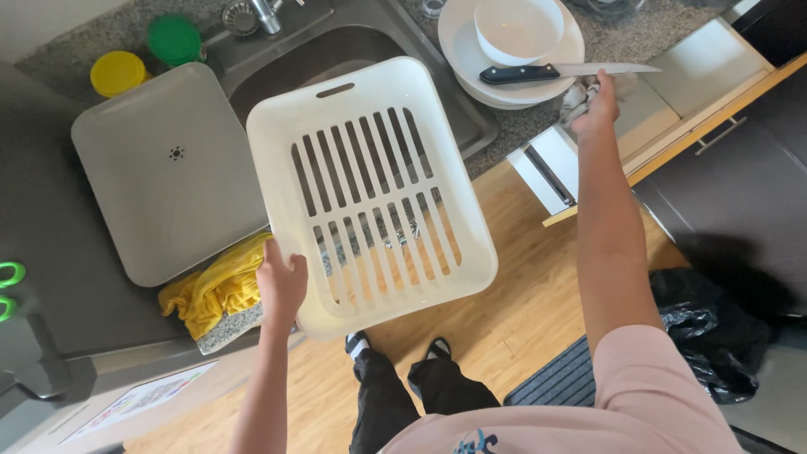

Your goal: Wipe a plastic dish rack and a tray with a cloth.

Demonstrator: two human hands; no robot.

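Note:
My left hand grips the near rim of a cream slotted plastic dish basket, held tilted above the counter edge and partly over the steel sink. My right hand is stretched out to the counter on the right, closed on a crumpled grey cloth. Just beyond that hand, a black-handled kitchen knife lies across a stack of white plates that carries a white bowl.
A grey drainer tray sits left of the sink, a yellow cloth at its near corner. Yellow and green lids lie behind it. An open drawer juts out at right. A black bag and striped mat lie on the wood floor.

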